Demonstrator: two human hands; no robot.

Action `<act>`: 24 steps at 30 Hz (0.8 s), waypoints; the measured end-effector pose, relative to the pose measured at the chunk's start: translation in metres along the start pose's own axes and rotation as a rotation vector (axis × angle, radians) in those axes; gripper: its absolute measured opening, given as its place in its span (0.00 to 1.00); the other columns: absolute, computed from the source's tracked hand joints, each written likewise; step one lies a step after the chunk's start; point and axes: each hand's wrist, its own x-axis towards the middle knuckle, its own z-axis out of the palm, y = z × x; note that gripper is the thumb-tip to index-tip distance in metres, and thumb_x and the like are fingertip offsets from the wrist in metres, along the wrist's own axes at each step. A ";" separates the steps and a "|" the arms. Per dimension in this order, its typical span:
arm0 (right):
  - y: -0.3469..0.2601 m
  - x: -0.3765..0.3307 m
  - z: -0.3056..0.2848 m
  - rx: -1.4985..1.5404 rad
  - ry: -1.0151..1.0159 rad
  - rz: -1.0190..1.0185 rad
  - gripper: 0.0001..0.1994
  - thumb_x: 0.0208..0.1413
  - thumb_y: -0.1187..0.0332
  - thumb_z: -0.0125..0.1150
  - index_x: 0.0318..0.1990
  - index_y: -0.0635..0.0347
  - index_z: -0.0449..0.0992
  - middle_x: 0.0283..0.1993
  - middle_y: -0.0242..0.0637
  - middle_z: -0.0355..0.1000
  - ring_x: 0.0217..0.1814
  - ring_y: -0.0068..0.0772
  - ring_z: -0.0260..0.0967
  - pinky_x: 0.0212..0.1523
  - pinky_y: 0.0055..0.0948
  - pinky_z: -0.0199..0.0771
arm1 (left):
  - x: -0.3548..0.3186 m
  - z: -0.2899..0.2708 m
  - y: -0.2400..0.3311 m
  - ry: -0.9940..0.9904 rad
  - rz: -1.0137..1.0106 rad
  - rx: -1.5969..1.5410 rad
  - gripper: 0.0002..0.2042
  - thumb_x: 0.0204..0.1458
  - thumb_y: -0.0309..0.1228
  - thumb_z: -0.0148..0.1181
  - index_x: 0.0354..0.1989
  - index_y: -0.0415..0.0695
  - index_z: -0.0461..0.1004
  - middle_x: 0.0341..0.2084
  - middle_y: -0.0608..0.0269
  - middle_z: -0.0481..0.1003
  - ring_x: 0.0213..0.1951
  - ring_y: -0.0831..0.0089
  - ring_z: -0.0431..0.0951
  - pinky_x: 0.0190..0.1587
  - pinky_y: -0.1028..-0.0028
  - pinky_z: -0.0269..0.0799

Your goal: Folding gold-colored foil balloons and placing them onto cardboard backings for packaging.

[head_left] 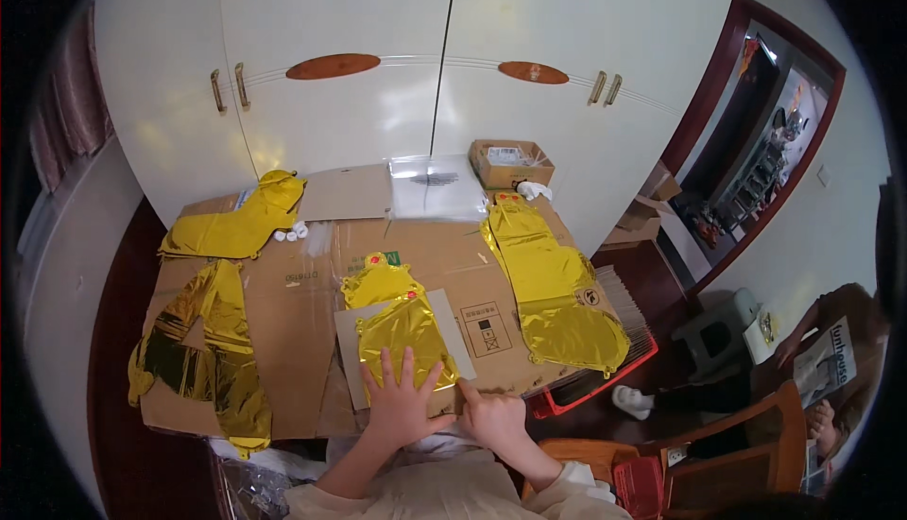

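Observation:
A gold foil balloon [402, 323], flat and uninflated, lies folded over a grey card [455, 339] at the middle of the table's near side. Two small red marks show near its far end. My left hand [404, 410] rests flat on the foil's near part, fingers spread. Beside it, my right hand [495, 420] has its index finger stretched to the card's near right corner, the other fingers curled under. Whatever those curled fingers may hold is hidden.
More flat gold balloons lie at far left [236, 222], near left [203, 355] and right [557, 284]. Cardboard [293, 331] covers the table. Clear plastic sleeves [436, 189] and a small carton [511, 163] stand at the back. At right, another person [841, 369] sits by a wooden chair [727, 482].

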 end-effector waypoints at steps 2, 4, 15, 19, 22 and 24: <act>0.003 0.006 -0.006 0.008 0.019 0.022 0.18 0.46 0.65 0.60 0.48 0.47 0.79 0.15 0.27 0.70 0.14 0.29 0.70 0.20 0.31 0.71 | 0.001 0.001 0.000 0.017 0.005 -0.010 0.45 0.39 0.69 0.57 0.67 0.61 0.62 0.67 0.40 0.51 0.67 0.28 0.43 0.57 0.22 0.34; 0.004 0.004 -0.004 -0.032 -0.027 -0.001 0.17 0.46 0.65 0.60 0.47 0.47 0.79 0.15 0.27 0.70 0.14 0.29 0.70 0.21 0.31 0.71 | 0.001 0.000 0.001 0.022 0.006 -0.017 0.45 0.39 0.70 0.56 0.67 0.61 0.62 0.67 0.40 0.51 0.67 0.28 0.43 0.57 0.22 0.34; 0.000 -0.008 0.002 -0.020 -0.042 -0.057 0.22 0.42 0.64 0.61 0.49 0.46 0.78 0.16 0.28 0.69 0.17 0.29 0.70 0.22 0.31 0.70 | 0.001 0.000 -0.001 0.016 0.003 -0.006 0.45 0.38 0.69 0.58 0.66 0.60 0.63 0.67 0.40 0.51 0.67 0.29 0.44 0.57 0.22 0.36; 0.001 -0.006 0.001 -0.071 -0.033 -0.082 0.18 0.45 0.64 0.60 0.47 0.46 0.79 0.14 0.26 0.68 0.15 0.27 0.70 0.21 0.29 0.69 | 0.000 0.000 0.000 0.035 0.007 -0.016 0.45 0.38 0.69 0.57 0.66 0.60 0.64 0.67 0.40 0.52 0.66 0.29 0.45 0.57 0.22 0.36; 0.009 -0.005 0.004 -0.099 -0.028 -0.120 0.16 0.47 0.64 0.58 0.46 0.45 0.79 0.14 0.25 0.68 0.15 0.26 0.70 0.22 0.30 0.69 | 0.000 -0.002 0.001 0.043 0.010 -0.011 0.45 0.38 0.70 0.57 0.66 0.60 0.63 0.66 0.40 0.53 0.66 0.29 0.46 0.57 0.22 0.36; 0.010 -0.003 0.004 -0.122 -0.039 -0.138 0.17 0.47 0.64 0.57 0.47 0.44 0.79 0.14 0.24 0.68 0.16 0.26 0.70 0.23 0.30 0.69 | 0.000 -0.001 0.000 0.050 0.012 -0.009 0.45 0.38 0.71 0.56 0.66 0.60 0.63 0.66 0.40 0.53 0.66 0.29 0.46 0.57 0.22 0.36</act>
